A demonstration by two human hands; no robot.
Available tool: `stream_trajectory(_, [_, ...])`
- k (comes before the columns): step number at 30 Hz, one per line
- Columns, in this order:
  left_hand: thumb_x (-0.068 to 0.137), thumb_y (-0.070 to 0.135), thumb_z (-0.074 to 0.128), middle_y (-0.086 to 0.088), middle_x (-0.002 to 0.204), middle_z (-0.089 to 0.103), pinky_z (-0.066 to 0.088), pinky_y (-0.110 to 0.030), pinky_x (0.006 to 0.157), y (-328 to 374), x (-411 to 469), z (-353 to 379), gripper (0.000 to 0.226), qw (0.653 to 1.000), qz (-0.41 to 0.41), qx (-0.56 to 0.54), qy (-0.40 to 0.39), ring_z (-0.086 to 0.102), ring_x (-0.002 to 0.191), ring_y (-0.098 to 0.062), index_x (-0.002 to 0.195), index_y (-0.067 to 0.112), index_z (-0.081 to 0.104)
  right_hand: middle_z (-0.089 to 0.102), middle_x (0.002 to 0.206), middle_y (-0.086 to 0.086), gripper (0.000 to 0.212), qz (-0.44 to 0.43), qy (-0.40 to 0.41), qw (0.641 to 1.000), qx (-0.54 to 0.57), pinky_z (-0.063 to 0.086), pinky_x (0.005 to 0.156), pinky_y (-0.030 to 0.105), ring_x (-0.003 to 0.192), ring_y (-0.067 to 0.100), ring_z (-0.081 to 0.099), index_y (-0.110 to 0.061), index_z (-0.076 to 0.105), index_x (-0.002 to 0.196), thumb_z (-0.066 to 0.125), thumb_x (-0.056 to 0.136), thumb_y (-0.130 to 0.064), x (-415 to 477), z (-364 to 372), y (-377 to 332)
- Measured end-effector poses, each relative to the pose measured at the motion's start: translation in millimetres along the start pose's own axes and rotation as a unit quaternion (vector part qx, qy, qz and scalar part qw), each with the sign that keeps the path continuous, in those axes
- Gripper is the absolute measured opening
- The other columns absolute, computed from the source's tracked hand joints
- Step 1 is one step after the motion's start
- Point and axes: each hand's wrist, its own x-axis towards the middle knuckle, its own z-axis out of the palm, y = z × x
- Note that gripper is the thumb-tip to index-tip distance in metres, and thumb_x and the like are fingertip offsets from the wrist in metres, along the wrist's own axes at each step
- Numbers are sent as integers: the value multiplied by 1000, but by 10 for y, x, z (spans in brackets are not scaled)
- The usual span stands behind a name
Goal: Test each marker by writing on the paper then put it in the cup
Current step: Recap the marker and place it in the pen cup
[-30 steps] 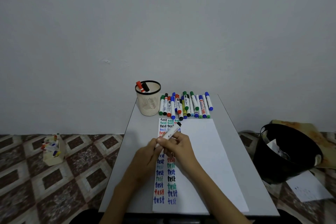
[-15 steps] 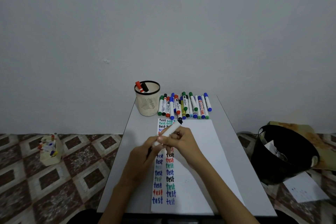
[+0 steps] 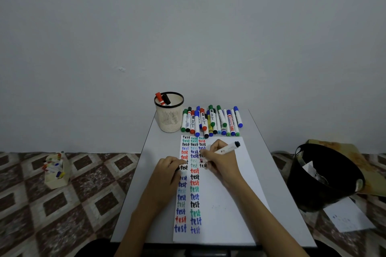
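On the floor at far left sits a small box of markers (image 3: 55, 170). On the table (image 3: 158, 148), the cup (image 3: 169, 117) stands at the far left with two markers inside. The left hand (image 3: 167, 171) rests knuckles-up on the left edge of the paper (image 3: 229, 204), fingers curled under; I cannot tell whether they hold anything. The right hand (image 3: 221, 160) pinches a white marker (image 3: 226, 148), tip on the paper by the third column of words, dark end slanting far-right. Loose markers (image 3: 211, 121) lie beyond it. A black bin (image 3: 323, 175) stands on the floor at right.

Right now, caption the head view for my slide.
Right hand presses a black-ended marker to the paper; left hand rests on its edge, mesh cup behind.
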Motion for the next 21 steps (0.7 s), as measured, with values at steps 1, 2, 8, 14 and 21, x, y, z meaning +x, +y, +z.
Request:
stream_trajectory(1, [91,29,38,1,108,58,37,-10,82,0,4,-3,33,1000,-4,-2,-5,48,96,-8,112,14,59,53,56,15,34,-2,10,1000,-13,38,40,24,36,19,47,-10,46,64,73,77,5,6,5,21])
stream_trajectory(2, [91,34,35,1,108,58,35,-8,81,5,3,-9,38,1000,-9,-4,-9,48,96,-8,112,14,59,51,55,14,35,-5,20,999,-29,38,39,24,36,19,46,-10,45,63,73,77,6,8,12,44])
stream_trajectory(8, [91,40,34,1,108,59,35,-8,82,-22,-17,13,42,1000,-9,-3,-3,49,97,-7,109,12,60,47,55,4,36,-44,27,989,-135,43,51,27,55,17,46,-13,44,58,65,73,11,33,32,132])
stream_trajectory(14, [91,23,49,1,108,58,33,-7,81,-31,-24,27,23,1000,-8,-4,2,47,97,-6,108,13,60,51,61,9,32,-51,11,986,-158,49,54,29,60,20,52,-11,45,61,67,73,9,52,19,179])
stream_trajectory(21, [91,23,51,1,107,58,35,-8,83,-42,-35,37,19,1000,-4,-8,6,48,97,-6,105,14,60,52,67,15,32,-53,5,983,-176,53,60,37,68,25,57,-12,43,61,63,74,10,42,63,188])
